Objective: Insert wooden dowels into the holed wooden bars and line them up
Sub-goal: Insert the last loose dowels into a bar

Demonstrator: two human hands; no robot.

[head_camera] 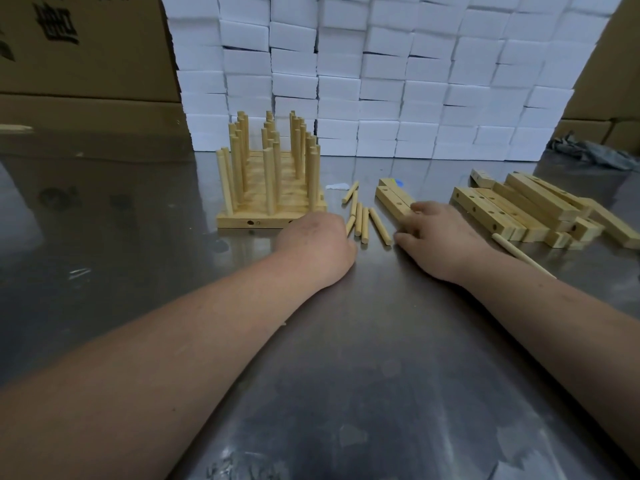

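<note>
Presently the left grip [313, 244] lies knuckles-up on the bench [346, 341]. Its fingers are hidden, so I cannot tell whether it is open or closed. Loose dowels [362, 221] lie just right of it, and the dowelled bars [270, 202] stand just beyond. The right grip [436, 237] is unclenched, fingers resting on a holed bar [393, 200]. The bar pile [519, 209] sits to its right.

Lighting moderate, diffuse, from overhead. The steel counter [398, 358] carries streaked glare at its left edge and pale reflections along its far edge below the stacked white blocks [398, 81], the brightest area, nearly washed out. Shadows faint, soft-edged. Loose dowels [364, 224] at the counter's middle are sharp. Wide-angle distortion bows lines at the frame edges; near forearms [173, 358] slightly soft.
</note>
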